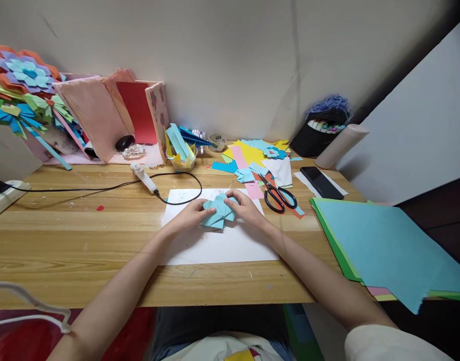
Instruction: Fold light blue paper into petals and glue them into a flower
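- The wooden table [64, 240] carries everything, and the white sheet [218, 248] lies on it near the front edge, in the middle.
- A stack of coloured paper [384, 245] lies to the right of the white sheet, well apart from it, with a light blue sheet on top.
- The paper flowers [22, 85] stand far to the left of the white sheet and behind it, against the wall.
- The left hand [190, 214] rests on the back part of the white sheet, and its fingers close on the left side of the blue folded paper [219, 210].
- The right hand [248, 208] is also over the back part of the white sheet and grips the right side of the same piece.
- The scissors [278, 196] lie just beside the back right corner of the white sheet (black handles, blades together).
- The phone [321, 182] lies further right of the white sheet, behind the stack.
- The glue gun [144, 177] lies behind the white sheet to the left, and its cord touches the back left corner.
- The blue folded paper sits on the white sheet, between both hands.
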Available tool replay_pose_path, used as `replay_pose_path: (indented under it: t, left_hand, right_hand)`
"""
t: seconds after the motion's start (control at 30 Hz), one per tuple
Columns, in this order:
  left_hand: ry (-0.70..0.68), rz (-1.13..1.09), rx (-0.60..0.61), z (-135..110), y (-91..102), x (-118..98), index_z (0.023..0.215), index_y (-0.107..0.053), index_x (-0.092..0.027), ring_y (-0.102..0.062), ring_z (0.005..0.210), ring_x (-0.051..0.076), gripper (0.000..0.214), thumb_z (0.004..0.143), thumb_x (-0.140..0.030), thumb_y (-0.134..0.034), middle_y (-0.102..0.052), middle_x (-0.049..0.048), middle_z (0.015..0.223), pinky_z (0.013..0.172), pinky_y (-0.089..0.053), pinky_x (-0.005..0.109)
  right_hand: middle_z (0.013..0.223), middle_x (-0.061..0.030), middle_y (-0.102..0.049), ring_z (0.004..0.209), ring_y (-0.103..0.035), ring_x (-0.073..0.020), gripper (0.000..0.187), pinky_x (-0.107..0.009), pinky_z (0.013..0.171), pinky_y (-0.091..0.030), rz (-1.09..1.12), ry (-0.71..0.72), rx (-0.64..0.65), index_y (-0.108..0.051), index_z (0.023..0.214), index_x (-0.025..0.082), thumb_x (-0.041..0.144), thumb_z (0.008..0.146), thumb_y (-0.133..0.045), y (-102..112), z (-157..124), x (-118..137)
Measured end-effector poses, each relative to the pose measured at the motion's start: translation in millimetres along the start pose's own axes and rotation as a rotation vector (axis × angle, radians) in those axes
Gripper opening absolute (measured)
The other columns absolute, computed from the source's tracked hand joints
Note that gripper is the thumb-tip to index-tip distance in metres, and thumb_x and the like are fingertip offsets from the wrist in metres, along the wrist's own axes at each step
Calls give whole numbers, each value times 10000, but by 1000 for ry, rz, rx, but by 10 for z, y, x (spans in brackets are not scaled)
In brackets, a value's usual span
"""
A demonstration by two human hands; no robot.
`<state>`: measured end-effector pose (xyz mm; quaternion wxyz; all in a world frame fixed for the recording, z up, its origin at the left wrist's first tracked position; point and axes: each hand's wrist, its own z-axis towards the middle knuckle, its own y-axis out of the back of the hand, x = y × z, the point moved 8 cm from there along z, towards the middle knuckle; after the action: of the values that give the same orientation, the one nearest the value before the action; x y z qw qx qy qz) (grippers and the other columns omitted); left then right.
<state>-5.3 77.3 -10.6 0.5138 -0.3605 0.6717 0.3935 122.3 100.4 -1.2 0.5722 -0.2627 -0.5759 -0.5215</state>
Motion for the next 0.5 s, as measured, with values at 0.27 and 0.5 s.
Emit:
replay_pose_path:
  t: [0.27,0.5]
  left_hand:
    - [11,68,-35,8,70,8,696,-656,-126,-448,522,98,308,646,-430,-635,-556,-8,581,483,-294,204]
    - [100,50,-146,-14,78,30,705,-675,-104,-449,525,100,358,586,-442,-671,-578,6,592,489,-312,207]
  right_hand:
    - [842,-12,-574,818,-534,-152,140,-261,752,-405,-57,15,6,-543,831,192,322,788,-511,-36,-25,86]
    - [834,-4,-573,808,-530,-148,120,-259,749,-397,-91,23,-27,-542,809,189,305,788,-516,-39,-44,143]
